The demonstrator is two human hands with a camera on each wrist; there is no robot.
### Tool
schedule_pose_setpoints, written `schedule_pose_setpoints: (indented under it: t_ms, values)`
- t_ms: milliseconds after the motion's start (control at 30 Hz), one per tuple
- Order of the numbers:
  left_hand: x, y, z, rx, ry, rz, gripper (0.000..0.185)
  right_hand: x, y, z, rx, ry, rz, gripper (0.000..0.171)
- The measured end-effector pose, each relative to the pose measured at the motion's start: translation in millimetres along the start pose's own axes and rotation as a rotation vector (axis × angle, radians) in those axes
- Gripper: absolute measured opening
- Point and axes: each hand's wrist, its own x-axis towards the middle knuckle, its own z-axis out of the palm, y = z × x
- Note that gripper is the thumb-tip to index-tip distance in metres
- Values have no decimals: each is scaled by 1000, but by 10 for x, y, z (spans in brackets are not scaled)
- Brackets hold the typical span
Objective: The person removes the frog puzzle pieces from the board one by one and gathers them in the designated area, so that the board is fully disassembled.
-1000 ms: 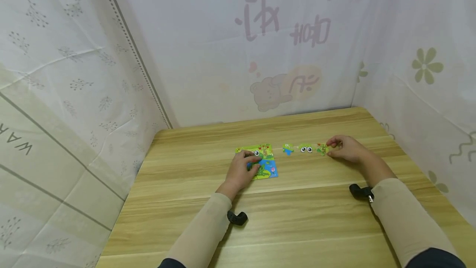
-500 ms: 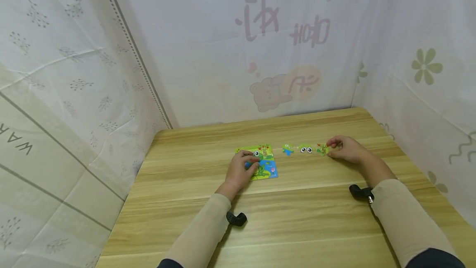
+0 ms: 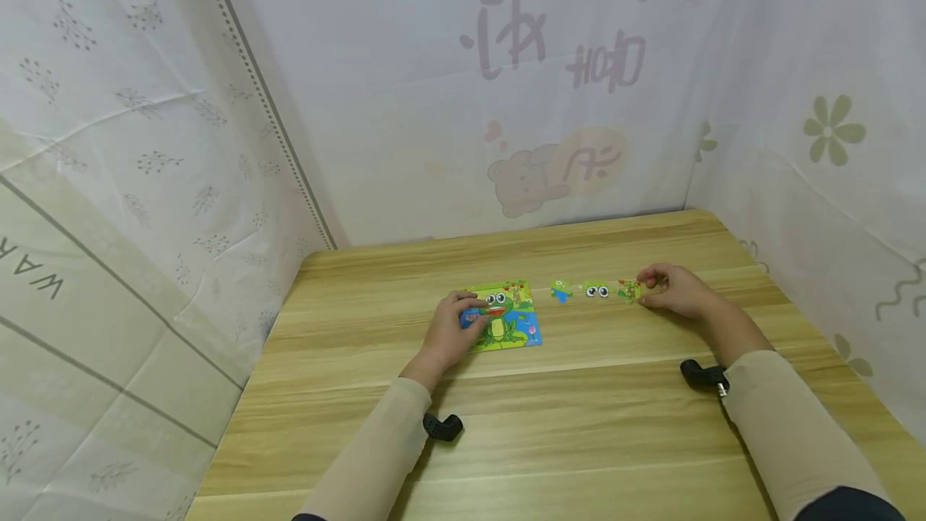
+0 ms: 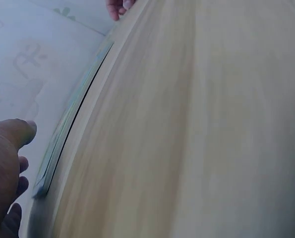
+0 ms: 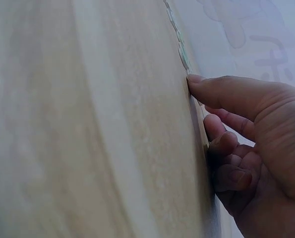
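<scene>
A frog puzzle lies flat on the table in the head view, showing a green frog on blue and green. My left hand is over its left part, thumb and fingers spread apart with nothing gripped; it hides that side of the picture. In the left wrist view, the left hand is beside the puzzle's edge. To the right, my right hand pinches the right end of a puzzle piece with a tree and red fruit. In the right wrist view, the thumb meets that piece's edge.
Two loose puzzle pieces lie in a row between the hands: a blue-and-green piece and a piece with two eyes. The wooden table ends at a patterned curtain behind and at both sides.
My left hand has moved left across the puzzle, uncovering the frog's eyes, mouth and belly. The right hand and the loose pieces have stayed in place.
</scene>
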Motion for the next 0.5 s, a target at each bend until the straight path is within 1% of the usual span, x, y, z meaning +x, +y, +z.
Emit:
schedule_pose_setpoints:
  t_ms: [67, 133, 233, 300, 367, 500]
  values:
    - [-25, -29, -60, 14, -2, -12, 32, -8, -14, -12, 13, 0, 2, 52]
    - [-51, -56, -116, 27, 3, -21, 35, -19, -43, -22, 50, -2, 11, 53]
    - [-94, -85, -194, 72, -1, -48, 43, 4, -120, -29, 74, 3, 23, 49]
    - [-115, -109, -233, 101, 1, -64, 48, 37, -235, -21, 75, 2, 11, 46]
    - [-135, -134, -259, 134, -2, -77, 53, 89, -382, 5, 41, 9, -25, 44]
    - [-176, -180, -271, 175, -10, -102, 61, 212, -705, 120, 12, 6, -92, 42]
